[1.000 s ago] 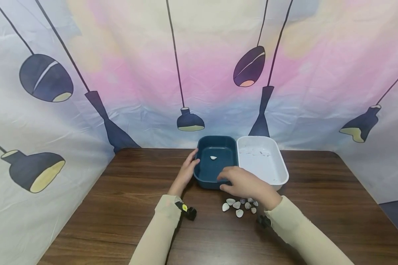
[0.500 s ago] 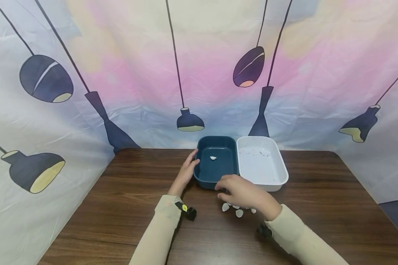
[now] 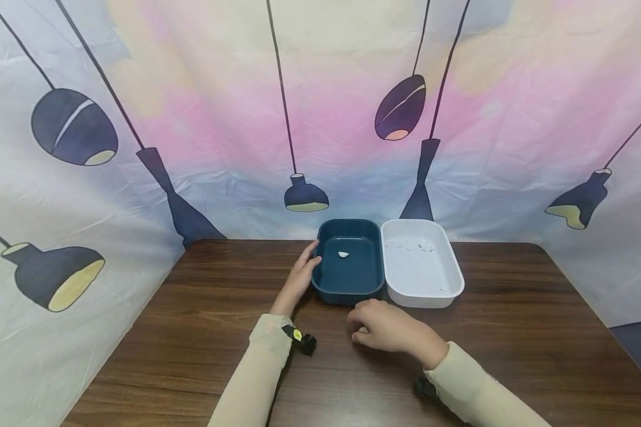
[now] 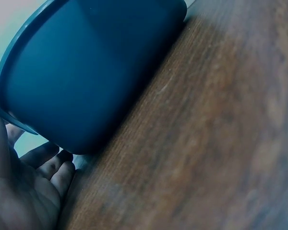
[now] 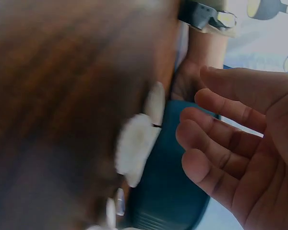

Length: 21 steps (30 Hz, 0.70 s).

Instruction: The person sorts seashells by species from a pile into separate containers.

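My left hand [image 3: 298, 279] touches the left side of a dark teal tray [image 3: 349, 296], with its fingers against the outer wall and rim. In the left wrist view, its fingers [image 4: 63, 176] rest near the tray's lower corner. One white shell [image 3: 343, 254] lies inside that tray. Low over the table, in front of both trays, my right hand [image 3: 395, 328] hovers above a group of loose shells, hiding most of them in the head view. The right wrist view has pale shells [image 5: 134, 146] on the table, apart from loosely bent fingers that hold nothing.
A white tray [image 3: 424, 299] stands against the teal tray's right side, with small dark marks inside. The wooden table [image 3: 192, 332] ends at a printed cloth backdrop [image 3: 235, 118] close behind the trays. Dark cameras [image 3: 307, 344] are strapped to the wrists.
My right hand has moved from over the teal tray's front edge toward me and down above the shells, covering them. The left hand and both trays have stayed in place.
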Each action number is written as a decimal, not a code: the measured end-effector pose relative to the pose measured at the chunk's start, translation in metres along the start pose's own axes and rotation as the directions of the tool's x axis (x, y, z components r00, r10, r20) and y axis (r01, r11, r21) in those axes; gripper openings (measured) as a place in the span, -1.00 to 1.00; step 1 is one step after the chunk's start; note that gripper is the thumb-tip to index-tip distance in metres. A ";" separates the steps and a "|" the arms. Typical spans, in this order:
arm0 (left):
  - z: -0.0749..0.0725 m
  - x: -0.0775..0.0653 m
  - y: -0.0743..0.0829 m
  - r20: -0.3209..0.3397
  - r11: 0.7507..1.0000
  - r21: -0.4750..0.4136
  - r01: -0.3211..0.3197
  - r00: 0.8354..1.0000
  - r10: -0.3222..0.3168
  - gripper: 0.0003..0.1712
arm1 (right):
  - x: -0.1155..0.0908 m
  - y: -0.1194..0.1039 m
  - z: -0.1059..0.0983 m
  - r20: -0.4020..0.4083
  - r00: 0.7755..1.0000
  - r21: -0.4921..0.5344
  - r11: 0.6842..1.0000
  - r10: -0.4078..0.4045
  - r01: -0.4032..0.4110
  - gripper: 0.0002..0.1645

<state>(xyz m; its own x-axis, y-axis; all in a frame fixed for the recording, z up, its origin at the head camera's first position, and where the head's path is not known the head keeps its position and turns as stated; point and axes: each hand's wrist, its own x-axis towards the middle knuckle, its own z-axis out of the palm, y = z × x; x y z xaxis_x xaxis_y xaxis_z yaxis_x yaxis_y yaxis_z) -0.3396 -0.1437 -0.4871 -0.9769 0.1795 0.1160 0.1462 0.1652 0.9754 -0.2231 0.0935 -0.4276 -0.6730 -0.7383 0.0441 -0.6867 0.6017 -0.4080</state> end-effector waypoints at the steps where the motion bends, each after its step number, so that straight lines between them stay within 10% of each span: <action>1: 0.000 0.000 0.000 0.001 1.000 0.001 -0.001 1.000 0.001 -0.36 | 0.000 0.001 0.002 0.007 1.000 0.002 1.000 0.001 -0.001 -0.84; 21: -0.002 0.004 0.002 0.016 0.999 0.029 0.018 1.000 -0.019 -0.35 | -0.002 0.004 0.011 -0.005 1.000 -0.016 1.000 0.021 -0.021 -0.79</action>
<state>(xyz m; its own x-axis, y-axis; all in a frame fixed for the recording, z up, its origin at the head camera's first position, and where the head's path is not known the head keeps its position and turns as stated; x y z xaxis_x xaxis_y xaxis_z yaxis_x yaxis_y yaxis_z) -0.3430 -0.1446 -0.4844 -0.9769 0.1914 0.0947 0.1326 0.1961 0.9716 -0.2213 0.0942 -0.4396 -0.6884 -0.7242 0.0397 -0.6769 0.6218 -0.3940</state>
